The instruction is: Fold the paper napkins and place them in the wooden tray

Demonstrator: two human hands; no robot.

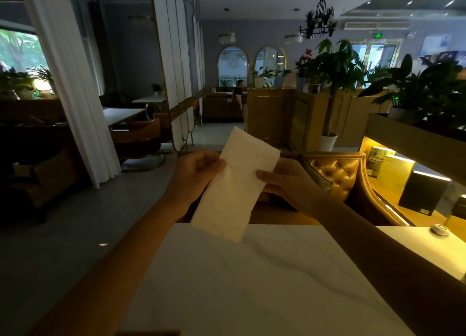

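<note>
Paper napkin (235, 184), a long folded strip, held above the desk's (252, 280) far edge; my left hand (199, 174) and right hand (285, 181) pinch its sides. I would align edges before creasing; tray unseen

Paper napkin (235, 184): thin, matt white paper with a faintly embossed, soft texture, pinched in the grip of the left hand (195, 170) and the right hand (290, 181). Surface (264, 285): smooth white stone-look top with pale grey veining and a low sheen. Tufted seat back (335, 174): glossy, golden-brown leather-like upholstery, buttoned, with bright highlights. Curtain (68, 78): matt white cloth in soft vertical folds. Chair frame (151, 161): polished gold-toned metal. Plant pot (327, 141): smooth white finish. Floor (63, 234): smooth, dull grey.
</note>
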